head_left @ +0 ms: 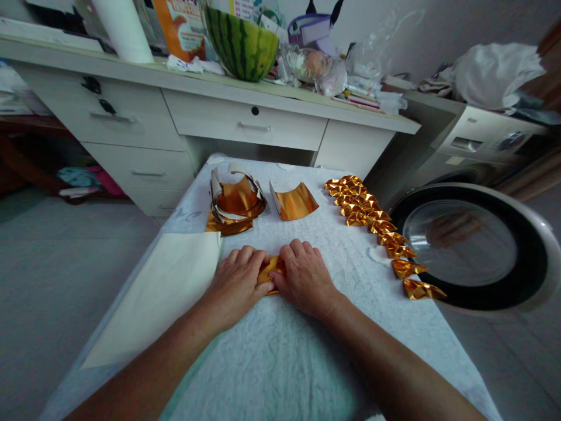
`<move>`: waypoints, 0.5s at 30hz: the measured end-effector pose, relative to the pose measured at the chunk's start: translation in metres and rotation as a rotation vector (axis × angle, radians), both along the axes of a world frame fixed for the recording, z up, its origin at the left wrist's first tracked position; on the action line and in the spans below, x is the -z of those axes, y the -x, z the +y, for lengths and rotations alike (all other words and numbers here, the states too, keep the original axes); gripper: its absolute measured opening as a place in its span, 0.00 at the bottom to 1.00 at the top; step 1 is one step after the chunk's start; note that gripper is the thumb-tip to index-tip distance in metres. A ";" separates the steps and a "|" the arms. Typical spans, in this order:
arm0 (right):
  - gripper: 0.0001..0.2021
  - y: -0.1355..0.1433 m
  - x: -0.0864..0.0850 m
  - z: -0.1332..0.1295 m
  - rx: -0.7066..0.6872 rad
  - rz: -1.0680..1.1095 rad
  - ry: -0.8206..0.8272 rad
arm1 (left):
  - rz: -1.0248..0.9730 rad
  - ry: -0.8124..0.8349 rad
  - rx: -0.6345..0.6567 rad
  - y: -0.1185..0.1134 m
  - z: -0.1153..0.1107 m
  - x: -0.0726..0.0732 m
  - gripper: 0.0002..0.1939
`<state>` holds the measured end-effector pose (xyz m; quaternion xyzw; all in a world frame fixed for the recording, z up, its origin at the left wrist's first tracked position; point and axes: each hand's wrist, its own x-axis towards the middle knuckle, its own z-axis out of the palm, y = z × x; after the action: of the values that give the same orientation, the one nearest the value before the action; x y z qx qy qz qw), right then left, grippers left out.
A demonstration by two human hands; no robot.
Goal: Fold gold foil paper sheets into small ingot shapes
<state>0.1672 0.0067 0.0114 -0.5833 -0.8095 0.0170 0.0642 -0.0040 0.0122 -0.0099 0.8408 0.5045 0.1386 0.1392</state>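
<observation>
Between my hands, low over the cloth-covered table (280,356), lies a sheet of gold foil paper (272,270) that looks partly folded or rolled. My left hand (243,280) grips its left end, fingers curled over the far edge and thumb on the near side. On its right end, my right hand (304,278) holds it the same way, thumb pressed on the foil. Beyond my left hand stands a stack of curled gold foil sheets (239,199). A single curled foil sheet (295,202) lies right of the stack. Folded gold foil pieces (379,225) run in rows along the right side.
White paper (162,292) lies along the table's left side. Past the far edge stands a white desk (245,126) bearing a cut watermelon (243,44), a paper roll (125,32) and plastic bags. The open washing machine door (464,245) sits close by the right edge.
</observation>
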 end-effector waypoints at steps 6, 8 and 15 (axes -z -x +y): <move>0.16 -0.001 -0.001 -0.001 -0.020 -0.001 0.019 | -0.016 0.035 0.048 0.005 -0.002 -0.002 0.17; 0.12 -0.003 -0.002 0.000 -0.035 0.006 0.034 | -0.032 0.063 0.051 0.006 -0.003 -0.004 0.18; 0.08 -0.015 -0.004 0.002 -0.108 0.046 0.098 | -0.071 0.108 0.041 0.007 -0.003 -0.010 0.17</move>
<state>0.1824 0.0083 0.0157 -0.5406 -0.8364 0.0734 0.0531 -0.0106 0.0091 0.0001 0.8368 0.4886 0.1380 0.2049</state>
